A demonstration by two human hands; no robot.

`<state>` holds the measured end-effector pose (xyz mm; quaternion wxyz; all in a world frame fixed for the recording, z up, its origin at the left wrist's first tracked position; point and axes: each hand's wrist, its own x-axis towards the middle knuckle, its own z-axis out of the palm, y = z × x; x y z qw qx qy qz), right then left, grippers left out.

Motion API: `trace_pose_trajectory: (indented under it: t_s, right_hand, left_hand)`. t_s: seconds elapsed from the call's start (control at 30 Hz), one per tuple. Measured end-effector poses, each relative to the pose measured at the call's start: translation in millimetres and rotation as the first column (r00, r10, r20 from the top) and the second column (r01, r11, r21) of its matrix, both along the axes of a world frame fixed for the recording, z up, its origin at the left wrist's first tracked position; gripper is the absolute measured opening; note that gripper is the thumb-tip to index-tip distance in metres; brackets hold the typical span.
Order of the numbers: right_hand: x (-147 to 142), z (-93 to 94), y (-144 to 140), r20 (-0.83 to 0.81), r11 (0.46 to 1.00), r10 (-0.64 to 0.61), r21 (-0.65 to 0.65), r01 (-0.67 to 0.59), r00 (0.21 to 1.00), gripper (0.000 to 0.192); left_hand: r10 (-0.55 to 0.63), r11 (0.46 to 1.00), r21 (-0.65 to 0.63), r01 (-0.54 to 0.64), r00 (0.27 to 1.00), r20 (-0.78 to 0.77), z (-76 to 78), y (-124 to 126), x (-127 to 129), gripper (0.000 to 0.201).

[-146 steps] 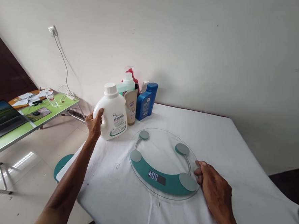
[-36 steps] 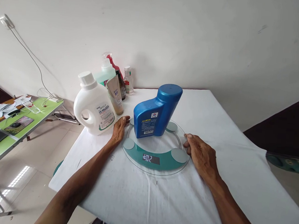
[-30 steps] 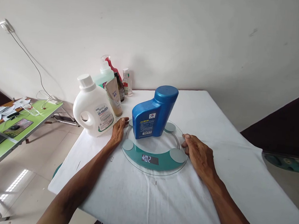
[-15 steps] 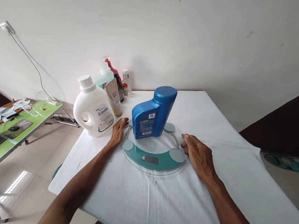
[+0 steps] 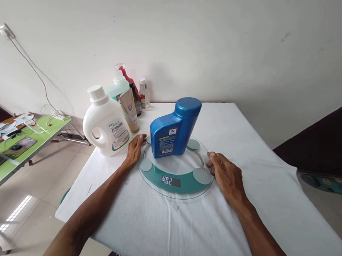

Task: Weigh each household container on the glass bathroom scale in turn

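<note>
A blue plastic bottle [image 5: 173,129] stands upright on a round glass scale [image 5: 175,182] with a teal band and a lit display [image 5: 171,181]. My left hand [image 5: 135,149] rests flat on the cloth, fingertips touching the scale's left rim. On the other side, my right hand [image 5: 225,176] lies against the right rim. Neither hand holds anything. A big white detergent jug [image 5: 105,123] stands just left of my left hand.
The white-covered table [image 5: 182,229] carries a tube [image 5: 129,110] and several small bottles [image 5: 144,94] by the wall. Its left edge drops to a tiled floor. A green folding table [image 5: 19,144] with papers and a laptop stands further left.
The blue bottle moved from the bottle group onto the scale. My left hand left the white jug for the scale's rim. In the last second only the display blinked off and on.
</note>
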<state>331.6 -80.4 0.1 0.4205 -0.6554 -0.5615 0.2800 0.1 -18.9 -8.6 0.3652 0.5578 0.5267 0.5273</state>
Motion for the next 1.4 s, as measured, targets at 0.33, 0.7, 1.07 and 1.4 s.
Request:
trace_pose_trajectory:
  t_s: [0.33, 0.7, 1.07, 1.4]
  right_hand:
    - [0.6, -1.7, 0.7, 0.000, 1.000, 0.006, 0.018, -0.006, 1.000, 0.060]
    - [-1.0, 3.3, -0.9, 0.005, 1.000, 0.010, -0.011, -0.010, 1.000, 0.056]
    - [1.2, -2.0, 1.0, -0.009, 1.000, 0.010, 0.017, -0.010, 1.000, 0.060]
    - [1.4, -2.1, 2.3, -0.036, 0.996, 0.018, 0.094, -0.015, 0.999, 0.063]
  left_hand:
    - [-0.002, 1.000, -0.014, 0.001, 1.000, -0.021, 1.3, -0.2, -0.2, 0.088]
    - [0.006, 1.000, -0.007, -0.006, 1.000, -0.025, 0.7, 0.5, 0.2, 0.088]
    - [-0.026, 1.000, 0.002, 0.026, 0.999, -0.046, -0.5, 0.6, -2.8, 0.087]
    - [0.116, 0.973, 0.222, -0.068, 0.971, -0.210, 27.1, -18.2, 2.7, 0.084]
